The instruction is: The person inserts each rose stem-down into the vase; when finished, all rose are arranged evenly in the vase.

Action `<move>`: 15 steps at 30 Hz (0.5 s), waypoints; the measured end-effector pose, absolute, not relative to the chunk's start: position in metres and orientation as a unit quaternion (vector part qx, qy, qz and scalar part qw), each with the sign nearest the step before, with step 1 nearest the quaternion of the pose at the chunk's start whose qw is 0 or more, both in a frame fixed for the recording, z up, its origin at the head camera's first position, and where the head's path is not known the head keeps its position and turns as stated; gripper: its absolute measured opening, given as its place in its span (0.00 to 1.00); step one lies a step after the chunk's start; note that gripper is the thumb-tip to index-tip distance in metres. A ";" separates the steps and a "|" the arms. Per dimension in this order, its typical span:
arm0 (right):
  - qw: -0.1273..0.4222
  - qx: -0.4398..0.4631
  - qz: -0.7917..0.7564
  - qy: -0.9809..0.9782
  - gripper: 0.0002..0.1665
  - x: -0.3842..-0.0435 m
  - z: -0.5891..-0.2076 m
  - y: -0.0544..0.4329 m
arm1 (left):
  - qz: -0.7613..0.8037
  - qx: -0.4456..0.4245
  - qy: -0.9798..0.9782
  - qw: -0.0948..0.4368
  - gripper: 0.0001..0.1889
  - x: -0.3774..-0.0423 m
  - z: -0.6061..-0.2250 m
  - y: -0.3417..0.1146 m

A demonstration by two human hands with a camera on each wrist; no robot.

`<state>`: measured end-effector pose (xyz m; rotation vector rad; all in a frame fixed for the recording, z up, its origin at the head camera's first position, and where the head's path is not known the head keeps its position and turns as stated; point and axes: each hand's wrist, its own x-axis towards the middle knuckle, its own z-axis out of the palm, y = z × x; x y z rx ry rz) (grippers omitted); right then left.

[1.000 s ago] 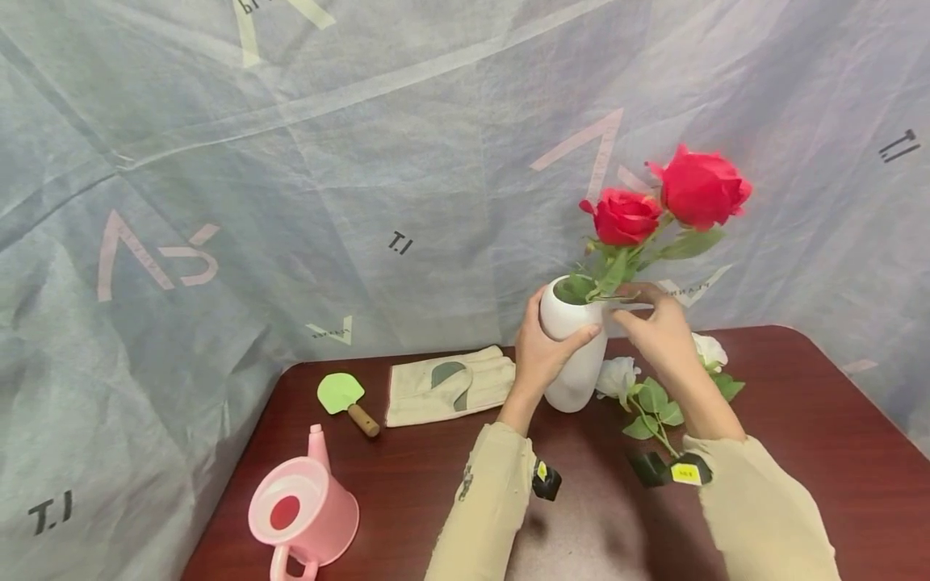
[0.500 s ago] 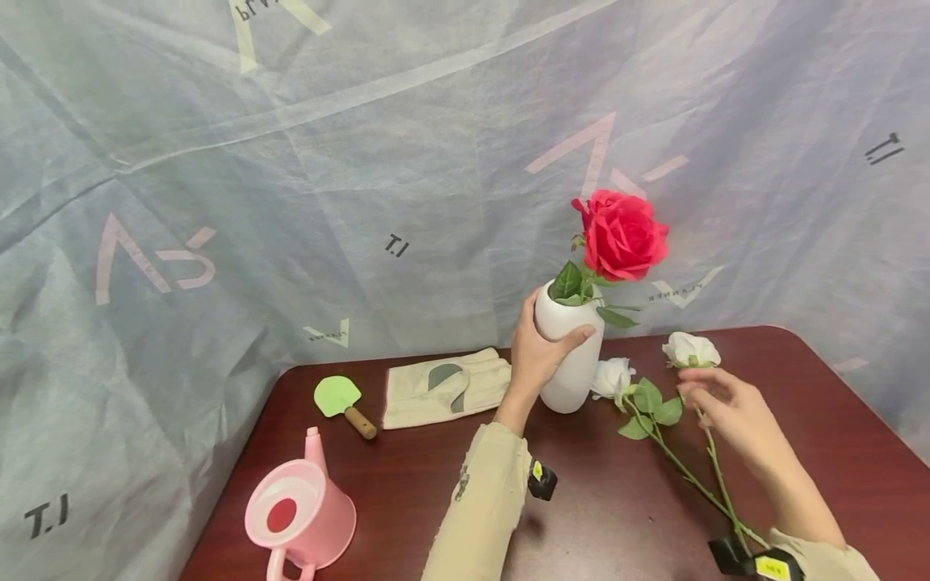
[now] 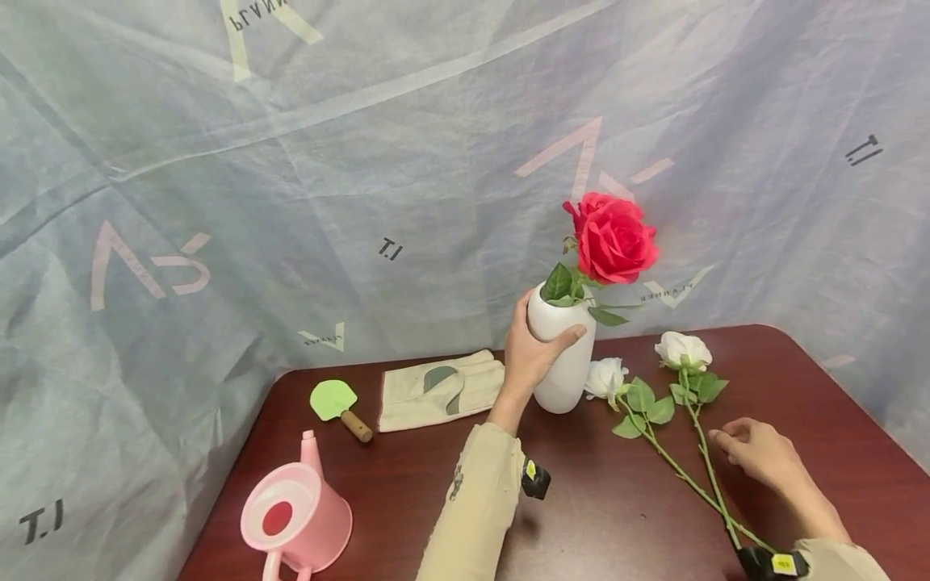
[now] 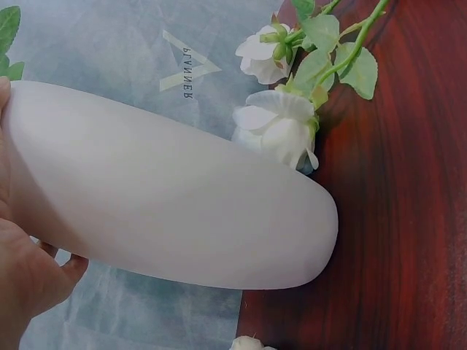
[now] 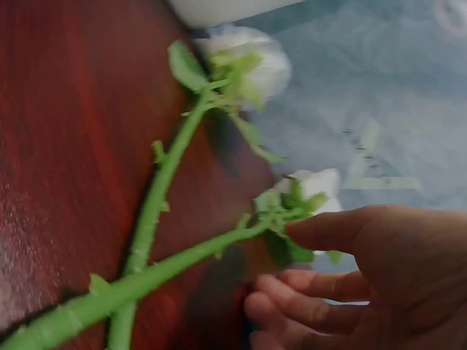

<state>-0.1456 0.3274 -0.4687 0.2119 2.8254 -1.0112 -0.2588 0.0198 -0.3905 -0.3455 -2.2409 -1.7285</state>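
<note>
At eight o'clock from the white vase (image 3: 571, 368), the pink watering can (image 3: 323, 524) stands on the counter (image 3: 610, 524), well clear of likely trouble. Toward nine o'clock lie the green trowel (image 3: 337, 405) and the glove (image 3: 439, 393); a vase falling that way would probably land on the glove. The left hand (image 3: 529, 355) grips the vase high, near its mouth. Slackening that hold could let it topple, since the red rose (image 3: 613, 238) leans out toward one o'clock and loads the top. Toward three o'clock, the nearer white rose (image 3: 605, 378) lies close beside the vase's base, where a shift might crush its petals. Farther out, the other white rose (image 3: 683, 352) has a stem (image 5: 168, 271) crossing the first one's, so pulling either may drag both. At four o'clock, the right hand (image 3: 756, 452) is empty, fingers loosely bent; a careless pinch might snag leaves.
</note>
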 end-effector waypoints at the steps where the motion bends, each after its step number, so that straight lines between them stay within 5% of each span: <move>1: 0.064 0.068 -0.337 0.937 0.33 -0.148 -0.471 0.326 | -0.600 -0.119 -0.778 0.145 0.44 -0.259 -0.391 0.020; 9: 0.045 0.044 -0.371 0.927 0.09 -0.161 -0.477 0.320 | -0.599 -0.118 -0.779 0.141 0.43 -0.259 -0.391 0.020; 15: 0.039 0.041 -0.431 0.900 0.17 -0.160 -0.467 0.338 | -0.592 -0.121 -0.784 0.144 0.43 -0.258 -0.390 0.019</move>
